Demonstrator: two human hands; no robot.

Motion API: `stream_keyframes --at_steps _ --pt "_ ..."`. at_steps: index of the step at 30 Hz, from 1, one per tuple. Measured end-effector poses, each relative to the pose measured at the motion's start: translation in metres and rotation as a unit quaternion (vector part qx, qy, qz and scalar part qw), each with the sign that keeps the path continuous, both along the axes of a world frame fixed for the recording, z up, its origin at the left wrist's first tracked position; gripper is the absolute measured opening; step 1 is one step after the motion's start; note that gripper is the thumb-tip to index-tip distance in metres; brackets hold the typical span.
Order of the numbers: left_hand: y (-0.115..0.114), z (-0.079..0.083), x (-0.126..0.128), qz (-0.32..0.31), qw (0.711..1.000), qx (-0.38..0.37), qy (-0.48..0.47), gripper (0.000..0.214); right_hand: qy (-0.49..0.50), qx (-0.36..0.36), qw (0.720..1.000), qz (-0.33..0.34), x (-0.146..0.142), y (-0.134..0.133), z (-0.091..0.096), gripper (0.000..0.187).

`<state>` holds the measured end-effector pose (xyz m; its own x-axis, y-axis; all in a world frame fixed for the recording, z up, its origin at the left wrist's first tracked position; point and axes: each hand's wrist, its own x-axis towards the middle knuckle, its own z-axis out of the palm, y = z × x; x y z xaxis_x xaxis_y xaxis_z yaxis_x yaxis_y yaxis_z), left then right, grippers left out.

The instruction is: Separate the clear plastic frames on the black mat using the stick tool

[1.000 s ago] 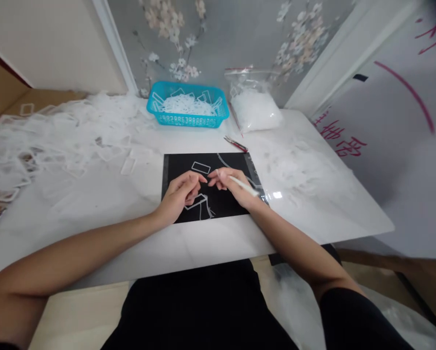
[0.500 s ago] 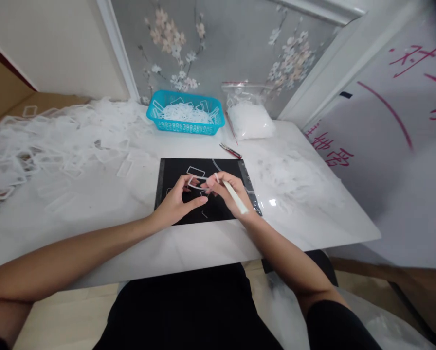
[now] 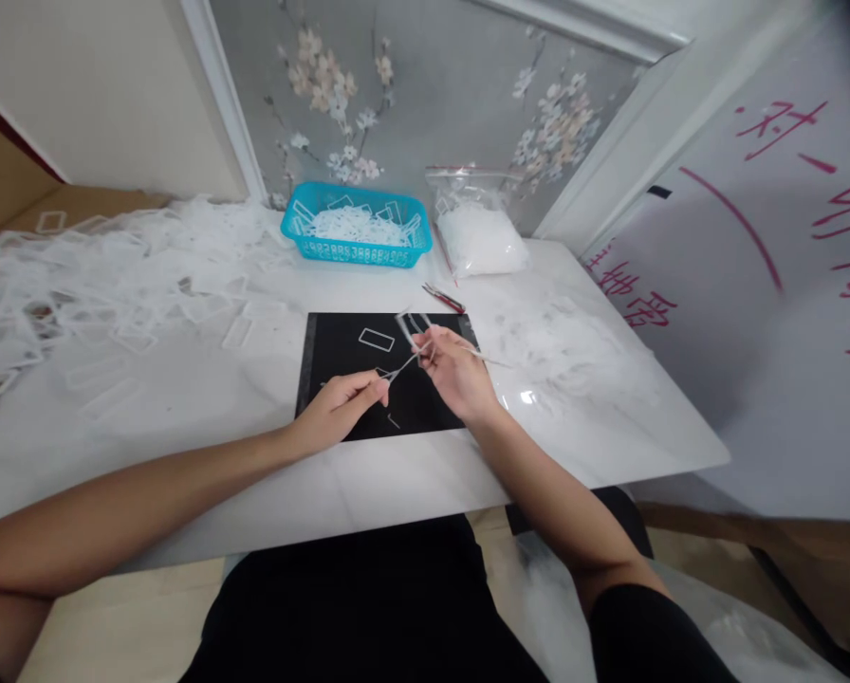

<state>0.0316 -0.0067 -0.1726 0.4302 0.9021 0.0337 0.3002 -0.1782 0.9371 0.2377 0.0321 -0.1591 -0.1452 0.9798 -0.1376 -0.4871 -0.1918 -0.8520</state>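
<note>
Head view: I work over the black mat (image 3: 325,384) on the bench (image 3: 397,470). My left hand (image 3: 345,403) has a narrow grip, thumb and forefinger pinched on the near end of a thin white strip (image 3: 408,364). The strip runs far and right to my right hand (image 3: 460,372); whether it is joined to the piece there, I cannot tell. My right grip is closed on a translucent frame (image 3: 404,331), tilted up above the far part of the mat. A slim pale implement (image 3: 492,360) projects rightward from the same hand; its edge is too fine to identify.

Hazards, as I judge them:

- Excess pull on the strip could bend or tear the frame.
- An uneven pull could snap the strip and leave a remnant.
- Carrying frame and implement together could let either slip, or let the implement scratch the frame.
- The flat frame (image 3: 379,333) on the mat lies just beyond my left hand; a careless sweep could knock it toward the loose scrap (image 3: 395,421) at the near edge.
</note>
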Motion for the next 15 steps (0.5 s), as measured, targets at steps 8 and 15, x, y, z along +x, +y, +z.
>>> stream_keyframes --at_steps 8,15 --pt "-0.004 0.004 -0.001 -0.02 1.0 -0.009 0.012 0.046 0.128 -0.103 0.982 -0.095 0.025 0.028 -0.004 0.007" --pt "0.021 -0.013 -0.005 0.128 0.964 -0.073 -0.222 0.037 0.16 -0.108 0.973 -0.124 0.039 0.038 -0.005 0.008"
